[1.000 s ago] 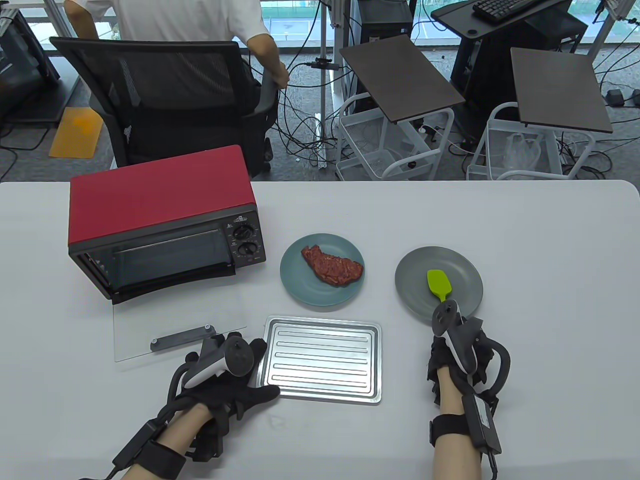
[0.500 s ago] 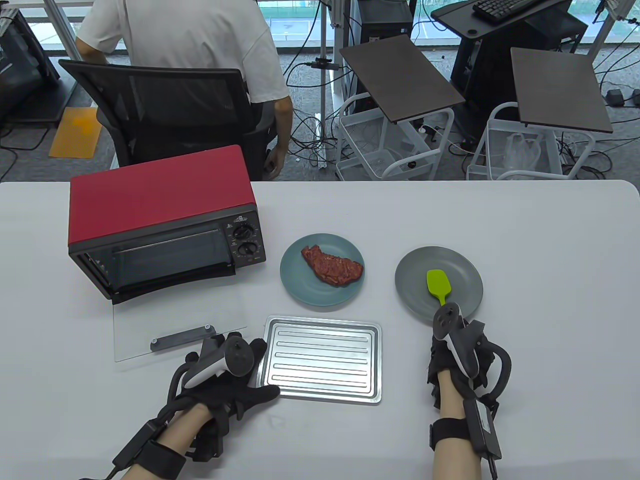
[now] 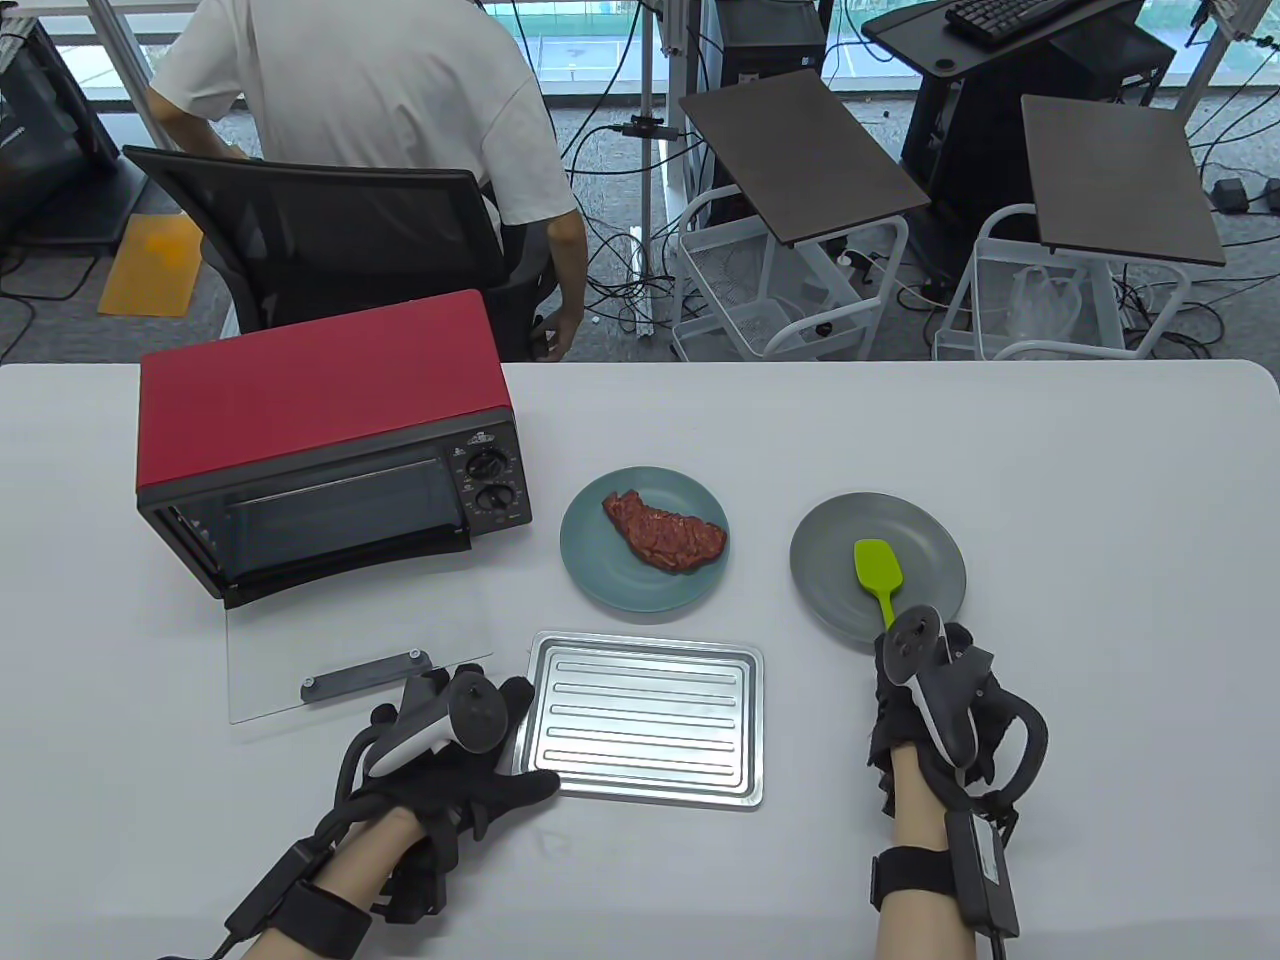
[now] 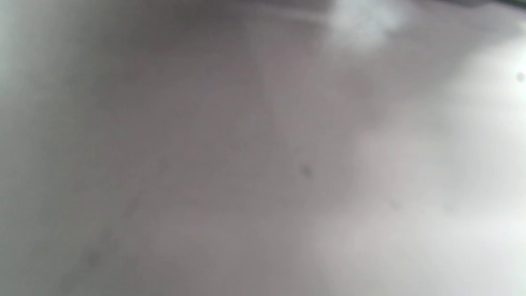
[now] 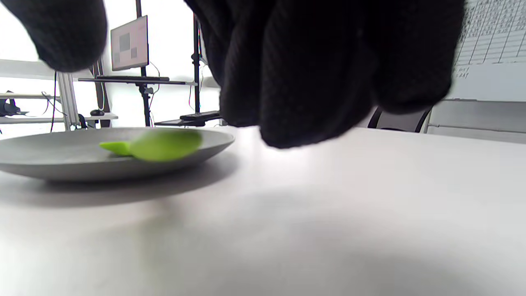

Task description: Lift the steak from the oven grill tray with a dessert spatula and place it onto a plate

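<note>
From above, the steak [image 3: 665, 530] lies on the teal plate [image 3: 600, 570] at the middle of the white counter [image 3: 1100, 700], and the oven grill tray [image 3: 645, 718] sits bare just at 6 o'clock from that plate. The green dessert spatula [image 3: 878, 568] rests on the grey plate [image 3: 840, 590], at 3 o'clock from the steak, its handle running toward 6 o'clock under the tracker on the right hand [image 3: 935, 690]. The table view hides that hand's fingers. The right wrist view shows them: dark gloved fingertips [image 5: 312, 82] hang loosely curled above the counter, beside the grey plate, their grip on nothing. The left hand [image 3: 455, 760] lies flat, fingers spread against the tray's 9 o'clock edge; its wrist view is only grey blur. A red oven [image 3: 320, 420] stands at 10 o'clock, door down.
</note>
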`<state>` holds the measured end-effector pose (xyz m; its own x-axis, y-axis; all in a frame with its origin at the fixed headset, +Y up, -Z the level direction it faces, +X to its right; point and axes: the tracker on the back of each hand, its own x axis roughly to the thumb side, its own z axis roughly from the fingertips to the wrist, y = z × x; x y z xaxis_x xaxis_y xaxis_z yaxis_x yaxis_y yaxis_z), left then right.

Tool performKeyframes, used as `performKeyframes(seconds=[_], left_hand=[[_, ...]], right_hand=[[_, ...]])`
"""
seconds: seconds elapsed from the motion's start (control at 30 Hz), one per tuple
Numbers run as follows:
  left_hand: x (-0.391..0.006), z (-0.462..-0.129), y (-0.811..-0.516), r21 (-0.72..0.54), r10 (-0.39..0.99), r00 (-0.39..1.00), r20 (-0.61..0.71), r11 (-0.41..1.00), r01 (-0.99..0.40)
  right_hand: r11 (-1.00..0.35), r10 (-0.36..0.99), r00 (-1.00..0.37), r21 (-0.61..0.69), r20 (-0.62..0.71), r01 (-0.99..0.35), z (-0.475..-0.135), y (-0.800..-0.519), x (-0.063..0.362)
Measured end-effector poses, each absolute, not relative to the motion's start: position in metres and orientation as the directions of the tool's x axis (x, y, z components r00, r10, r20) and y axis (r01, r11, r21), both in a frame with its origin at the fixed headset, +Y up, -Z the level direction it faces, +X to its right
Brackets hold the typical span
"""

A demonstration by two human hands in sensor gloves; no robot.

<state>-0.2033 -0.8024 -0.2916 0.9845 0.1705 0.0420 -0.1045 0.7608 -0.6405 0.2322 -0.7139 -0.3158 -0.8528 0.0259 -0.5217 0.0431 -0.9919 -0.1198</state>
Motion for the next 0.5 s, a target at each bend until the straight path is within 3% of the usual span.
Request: performKeyframes(seconds=[0.3, 0.5], left_hand=[[-0.203, -0.291, -0.802, -0.640, 0.170, 0.984, 0.042, 0.761, -0.105], [-0.204, -0.292, -0.802, -0.638, 0.169, 0.985, 0.041, 0.763, -0.104]], right_hand=[[-0.958, 0.109, -0.937, -0.286, -0.333, -0.009, -0.306, -0.656, 0.198], [-0.900, 0.244, -0.961, -0.401, -0.133, -0.173, -0.291, -0.628, 0.163]])
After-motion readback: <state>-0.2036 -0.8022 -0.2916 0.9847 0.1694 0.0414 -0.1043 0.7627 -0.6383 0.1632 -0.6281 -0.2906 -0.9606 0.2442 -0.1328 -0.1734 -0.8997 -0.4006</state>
